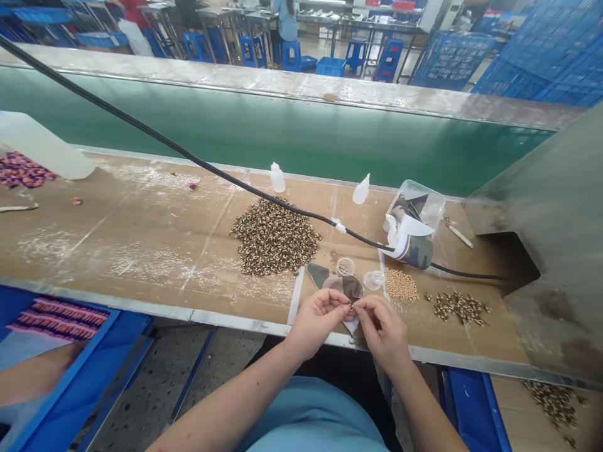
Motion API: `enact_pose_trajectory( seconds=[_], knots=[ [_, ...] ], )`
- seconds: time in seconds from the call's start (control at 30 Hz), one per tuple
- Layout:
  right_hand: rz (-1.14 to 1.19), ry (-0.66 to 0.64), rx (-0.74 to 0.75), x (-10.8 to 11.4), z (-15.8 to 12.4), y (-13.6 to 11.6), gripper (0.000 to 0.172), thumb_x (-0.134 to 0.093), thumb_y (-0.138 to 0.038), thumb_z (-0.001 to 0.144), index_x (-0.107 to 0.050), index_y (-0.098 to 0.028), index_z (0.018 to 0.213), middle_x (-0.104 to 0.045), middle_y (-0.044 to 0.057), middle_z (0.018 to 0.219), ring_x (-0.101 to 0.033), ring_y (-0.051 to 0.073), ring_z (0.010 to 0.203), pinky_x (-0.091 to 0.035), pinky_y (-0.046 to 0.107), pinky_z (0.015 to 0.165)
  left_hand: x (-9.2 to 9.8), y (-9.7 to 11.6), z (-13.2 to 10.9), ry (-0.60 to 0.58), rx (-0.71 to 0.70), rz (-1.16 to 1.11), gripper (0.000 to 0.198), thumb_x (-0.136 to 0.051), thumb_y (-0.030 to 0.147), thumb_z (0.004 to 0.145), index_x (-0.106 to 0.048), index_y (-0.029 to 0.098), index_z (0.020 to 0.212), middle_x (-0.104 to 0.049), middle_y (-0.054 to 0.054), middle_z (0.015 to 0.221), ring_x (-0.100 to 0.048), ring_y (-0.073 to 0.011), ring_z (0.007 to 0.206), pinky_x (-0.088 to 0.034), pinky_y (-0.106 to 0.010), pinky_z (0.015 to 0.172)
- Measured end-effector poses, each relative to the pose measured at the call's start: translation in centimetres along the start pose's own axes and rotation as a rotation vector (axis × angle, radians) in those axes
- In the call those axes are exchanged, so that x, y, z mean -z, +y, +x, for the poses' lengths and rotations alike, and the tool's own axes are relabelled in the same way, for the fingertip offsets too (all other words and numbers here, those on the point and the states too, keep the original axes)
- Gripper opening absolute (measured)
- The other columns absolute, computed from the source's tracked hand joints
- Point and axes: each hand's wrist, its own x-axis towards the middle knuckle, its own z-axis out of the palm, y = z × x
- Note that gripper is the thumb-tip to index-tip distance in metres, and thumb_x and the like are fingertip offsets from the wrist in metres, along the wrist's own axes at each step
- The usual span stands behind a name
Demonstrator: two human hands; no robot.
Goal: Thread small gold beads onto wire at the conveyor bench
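Observation:
My left hand [318,323] and my right hand [381,333] meet at the bench's front edge, pinching a tiny brown bead [351,307] between their fingertips. Just beyond them lies a camouflage fabric patch [336,282], with two small clear plastic cups [345,267] [374,280] on or beside it. A large heap of spotted beads [273,236] lies left of my hands. To the right are a pile of tan beads [401,284] and a pile of dark spotted beads [456,308].
A black cable [264,199] crosses above the cardboard-covered bench [141,238]. Two plastic squeeze bottles [277,178] [361,190] and a clear box of camouflage fabric [414,223] stand beyond. A green conveyor belt [264,138] runs behind, with a metal hood [532,220] at right.

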Motion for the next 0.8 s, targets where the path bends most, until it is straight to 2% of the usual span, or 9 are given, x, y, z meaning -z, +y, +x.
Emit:
enact_pose_trajectory(
  seconds=[0.17,0.33,0.53,0.8],
  knots=[
    [-0.041,0.025,0.010,-0.16,-0.13,-0.15,0.011,-0.049,-0.021,0.088,-0.059,-0.021,0.082,-0.063,0.003,0.077,-0.061,0.014,0.070,-0.051,0.024,0.061,0.01,-0.08,0.02,-0.002,0.002,0.009,0.037,-0.083,0.036,0.053,-0.059,0.013,0.070,-0.066,0.000,0.061,-0.064,-0.0117,0.059,-0.052,-0.026,0.067],
    [-0.116,0.067,0.088,-0.14,-0.29,-0.38,0.011,-0.049,-0.018,0.089,-0.059,-0.021,0.086,-0.064,0.003,0.079,-0.063,0.013,0.073,-0.053,0.024,0.066,-0.07,0.03,-0.03,-0.006,0.023,0.005,0.037,-0.082,0.035,0.054,-0.059,0.013,0.071,-0.066,0.000,0.060,-0.063,-0.0115,0.058,-0.051,-0.026,0.066],
    [-0.094,0.067,0.112,-0.06,-0.44,-0.34,0.012,-0.052,-0.015,0.086,-0.062,-0.021,0.088,-0.065,0.003,0.082,-0.064,0.013,0.073,-0.054,0.022,0.067,-0.09,0.65,-0.06,-0.009,0.113,-0.029,0.042,-0.085,0.035,0.048,-0.058,0.013,0.070,-0.064,0.000,0.059,-0.063,-0.0117,0.057,-0.051,-0.028,0.068],
    [-0.044,0.060,0.159,0.11,-0.82,0.04,0.020,-0.055,-0.011,0.084,-0.066,-0.021,0.097,-0.068,0.004,0.086,-0.066,0.012,0.076,-0.054,0.021,0.069,0.10,0.36,0.07,0.009,0.102,-0.034,0.044,-0.085,0.038,0.047,-0.059,0.012,0.071,-0.064,0.001,0.059,-0.062,-0.0103,0.057,-0.050,-0.027,0.070]
  ],
)
